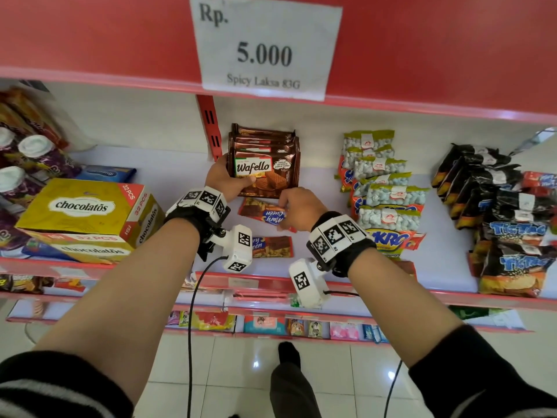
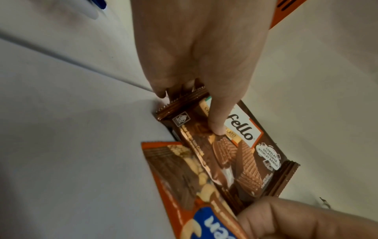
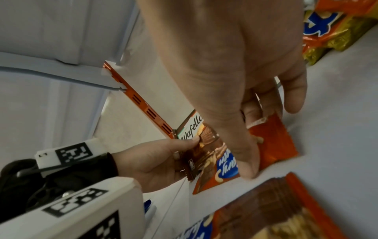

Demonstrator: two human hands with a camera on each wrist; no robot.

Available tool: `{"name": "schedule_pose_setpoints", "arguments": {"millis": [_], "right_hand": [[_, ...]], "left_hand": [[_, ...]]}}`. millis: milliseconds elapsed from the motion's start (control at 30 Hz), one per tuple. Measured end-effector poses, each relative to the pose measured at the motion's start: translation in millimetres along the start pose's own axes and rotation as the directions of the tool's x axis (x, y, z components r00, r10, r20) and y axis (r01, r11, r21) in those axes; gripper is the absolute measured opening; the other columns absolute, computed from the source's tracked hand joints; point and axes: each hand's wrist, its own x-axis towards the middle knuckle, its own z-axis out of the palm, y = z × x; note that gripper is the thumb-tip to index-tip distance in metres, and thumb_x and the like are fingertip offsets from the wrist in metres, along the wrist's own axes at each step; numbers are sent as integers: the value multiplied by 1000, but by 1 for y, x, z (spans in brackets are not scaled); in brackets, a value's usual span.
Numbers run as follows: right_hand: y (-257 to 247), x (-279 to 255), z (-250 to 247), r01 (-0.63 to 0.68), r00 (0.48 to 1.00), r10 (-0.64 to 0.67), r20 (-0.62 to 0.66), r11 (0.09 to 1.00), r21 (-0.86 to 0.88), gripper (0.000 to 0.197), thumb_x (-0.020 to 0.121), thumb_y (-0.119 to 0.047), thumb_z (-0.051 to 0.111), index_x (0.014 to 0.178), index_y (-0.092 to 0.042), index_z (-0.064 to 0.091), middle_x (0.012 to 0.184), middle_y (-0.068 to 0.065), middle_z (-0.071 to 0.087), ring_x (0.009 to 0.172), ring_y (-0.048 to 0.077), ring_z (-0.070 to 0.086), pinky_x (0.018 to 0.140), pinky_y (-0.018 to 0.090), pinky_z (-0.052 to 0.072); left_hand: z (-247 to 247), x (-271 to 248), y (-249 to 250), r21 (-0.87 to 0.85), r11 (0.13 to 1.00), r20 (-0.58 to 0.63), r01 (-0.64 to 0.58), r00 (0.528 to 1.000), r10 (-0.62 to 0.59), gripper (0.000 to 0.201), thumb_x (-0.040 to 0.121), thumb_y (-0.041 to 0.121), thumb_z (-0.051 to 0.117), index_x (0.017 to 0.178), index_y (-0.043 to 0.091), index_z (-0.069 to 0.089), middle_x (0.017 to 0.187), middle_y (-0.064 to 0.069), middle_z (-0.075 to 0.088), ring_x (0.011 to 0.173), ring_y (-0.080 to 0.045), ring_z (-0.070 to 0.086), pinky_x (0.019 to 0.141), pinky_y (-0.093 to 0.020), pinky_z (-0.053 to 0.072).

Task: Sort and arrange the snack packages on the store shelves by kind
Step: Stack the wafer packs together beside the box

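Note:
A brown Wafello wafer pack point(image 1: 265, 173) point(image 2: 241, 153) point(image 3: 196, 131) leans at the front of a row of like packs at the back of the white shelf point(image 1: 168, 176). My left hand point(image 1: 224, 179) point(image 2: 204, 77) grips its left end, thumb across the front. Just in front lies an orange Dairy Queen chocolate bar point(image 1: 259, 211) point(image 2: 184, 174) point(image 3: 272, 145). My right hand point(image 1: 297, 208) point(image 3: 245, 100) pinches that bar's right end, thumb on top. A second such bar point(image 1: 272, 246) point(image 3: 282, 208) lies nearer the shelf edge.
A yellow Chocolatos box point(image 1: 87, 211) stands to the left, purple cups point(image 1: 36, 158) beyond it. Sukro peanut bags point(image 1: 385, 191) and black Tic Tac bags point(image 1: 509, 224) fill the right side. A red upright point(image 1: 211, 128) stands behind my left hand; the upper shelf's price sign point(image 1: 265, 46) hangs overhead.

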Motion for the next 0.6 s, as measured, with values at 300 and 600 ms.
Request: {"name": "schedule_pose_setpoints", "arguments": {"millis": [300, 600], "right_hand": [[10, -15, -6, 5, 997, 22, -80, 946, 325, 21, 73, -14, 77, 86, -15, 61, 96, 4, 59, 87, 15, 53, 62, 23, 39], [10, -119, -17, -4, 994, 94, -64, 593, 805, 9, 81, -3, 70, 85, -11, 66, 88, 9, 67, 82, 19, 67, 75, 32, 60]], "left_hand": [[-16, -2, 1, 48, 999, 31, 17, 999, -19, 70, 72, 18, 80, 132, 12, 43, 129, -8, 59, 118, -25, 56, 91, -26, 40], [-46, -85, 61, -70, 986, 143, -151, 977, 159, 41, 85, 16, 68, 124, 13, 58, 125, 0, 56, 119, -15, 50, 87, -7, 36]]}}
